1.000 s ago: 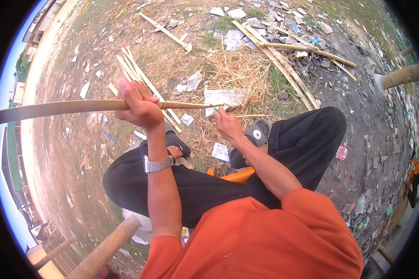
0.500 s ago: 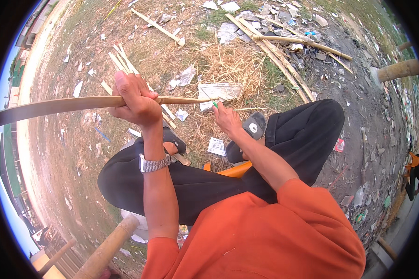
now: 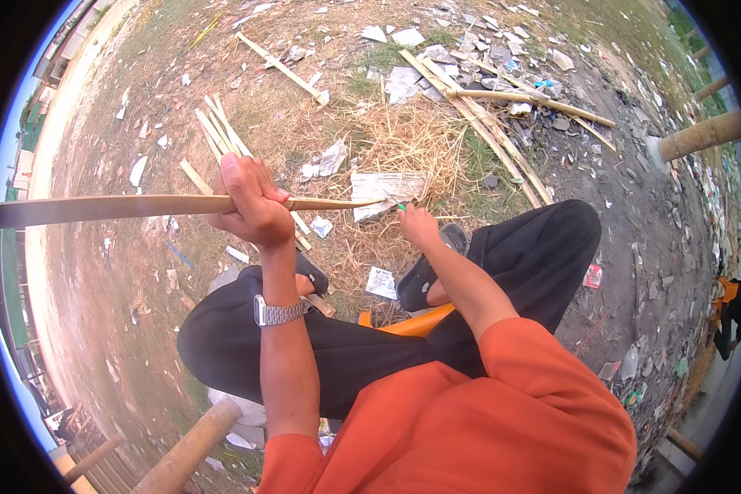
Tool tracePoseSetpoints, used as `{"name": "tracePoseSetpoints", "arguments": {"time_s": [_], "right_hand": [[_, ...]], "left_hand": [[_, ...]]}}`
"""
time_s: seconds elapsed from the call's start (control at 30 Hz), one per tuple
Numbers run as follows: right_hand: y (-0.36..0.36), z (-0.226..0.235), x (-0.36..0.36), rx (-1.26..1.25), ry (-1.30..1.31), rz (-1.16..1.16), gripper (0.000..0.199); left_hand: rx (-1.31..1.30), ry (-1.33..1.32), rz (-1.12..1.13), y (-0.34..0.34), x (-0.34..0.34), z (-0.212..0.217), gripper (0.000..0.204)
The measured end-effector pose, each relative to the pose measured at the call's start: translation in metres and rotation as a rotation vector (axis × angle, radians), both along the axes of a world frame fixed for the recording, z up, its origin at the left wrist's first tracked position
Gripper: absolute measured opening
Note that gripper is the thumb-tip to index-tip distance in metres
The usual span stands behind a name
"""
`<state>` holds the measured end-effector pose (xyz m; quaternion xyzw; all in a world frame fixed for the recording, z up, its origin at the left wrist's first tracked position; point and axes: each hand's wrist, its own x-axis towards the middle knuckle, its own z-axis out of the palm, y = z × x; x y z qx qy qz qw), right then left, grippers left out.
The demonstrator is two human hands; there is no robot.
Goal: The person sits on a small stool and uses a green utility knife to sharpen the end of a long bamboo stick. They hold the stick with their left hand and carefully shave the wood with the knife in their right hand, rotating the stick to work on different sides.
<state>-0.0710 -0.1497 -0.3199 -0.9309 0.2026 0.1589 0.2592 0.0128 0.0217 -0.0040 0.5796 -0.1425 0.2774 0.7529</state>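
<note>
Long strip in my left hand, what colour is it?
The strip is light brown, best seen in the head view.

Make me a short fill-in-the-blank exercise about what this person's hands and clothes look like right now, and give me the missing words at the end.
1. The left hand grips a long strip that reaches the ____ rim of the view.
2. The right hand holds a small item that shows some bright ____ colour.
3. The person's trousers are ____.

Missing words: left; green; black.
</note>
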Motion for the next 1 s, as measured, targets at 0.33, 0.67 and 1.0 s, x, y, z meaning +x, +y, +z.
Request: {"name": "tracePoseSetpoints", "arguments": {"time_s": [0.33, 0.67, 1.0], "right_hand": [[0.061, 0.271, -0.018, 0.702, -0.292, 0.099, 0.029], [0.082, 0.269, -0.039, 0.524, -0.434, 0.035, 0.023], [0.079, 0.272, -0.051, 0.594, -0.393, 0.022, 0.025]], "left_hand": [[0.125, 0.092, 0.265, -0.004, -0.002, 0.003, 0.047], [0.159, -0.004, 0.167, -0.010, -0.016, 0.002, 0.049], [0.055, -0.126, -0.212, -0.001, -0.013, -0.005, 0.045]]}}
